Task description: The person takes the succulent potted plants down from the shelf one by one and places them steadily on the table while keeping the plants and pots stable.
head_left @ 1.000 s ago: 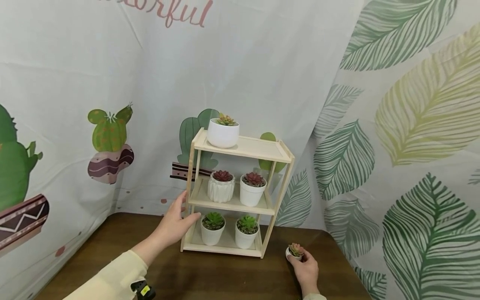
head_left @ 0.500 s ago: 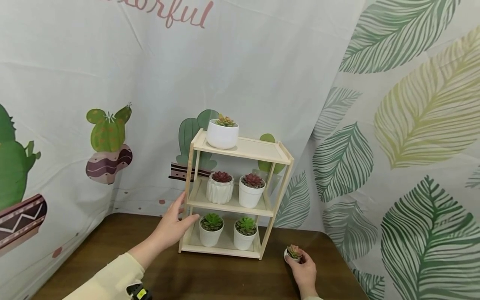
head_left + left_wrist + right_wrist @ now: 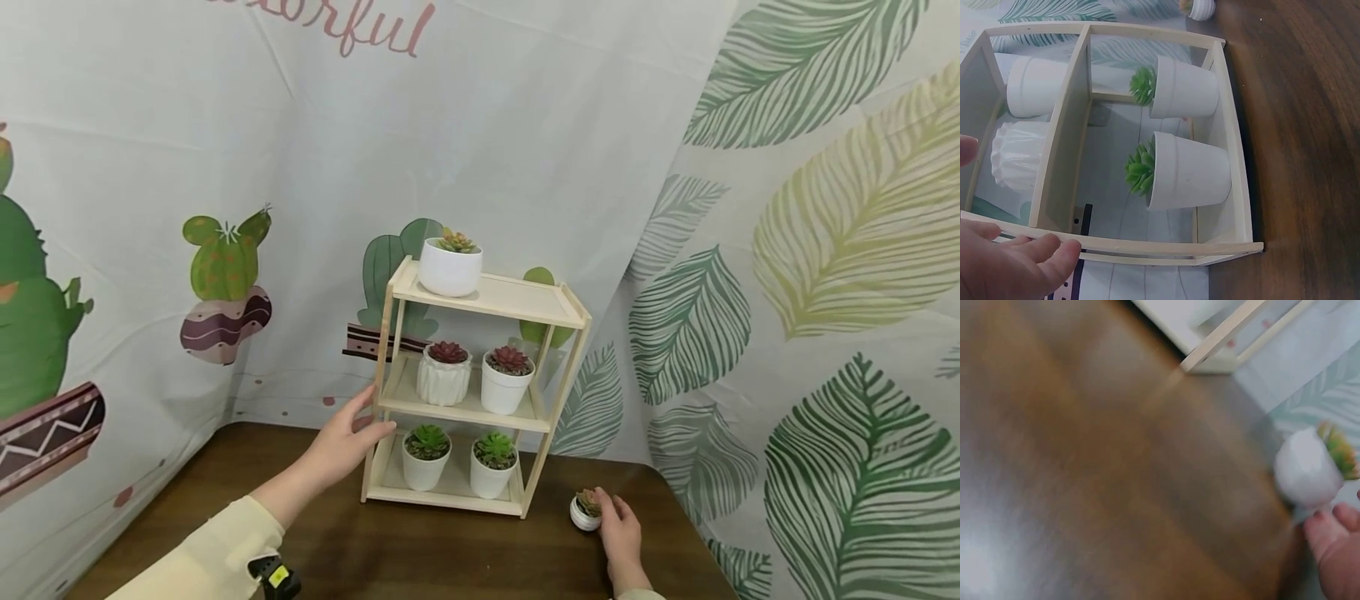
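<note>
My left hand [image 3: 341, 442] rests against the left upright of a pale wooden three-tier shelf [image 3: 465, 411], fingers along the frame and thumb apart from them. On the table at the right stands a small ribbed white pot [image 3: 585, 514] with a reddish-green succulent. My right hand [image 3: 621, 537] is just to its right, fingers extended and not wrapped round it; the right wrist view is blurred, and I cannot tell whether the fingertips touch the pot. A larger white pot [image 3: 450, 268] with a yellow-green succulent sits at the left of the top tier.
The middle tier holds a ridged white pot [image 3: 444, 379] and a plain one [image 3: 504, 385], both with dark red succulents. Two white pots with green succulents, left [image 3: 424, 462] and right [image 3: 492, 471], stand on the bottom tier. Printed cloth hangs behind the brown table [image 3: 420, 554].
My right hand has let go of the small pot and shifted slightly to its right; the pot stays on the table. My left hand remains at the shelf's left upright.
</note>
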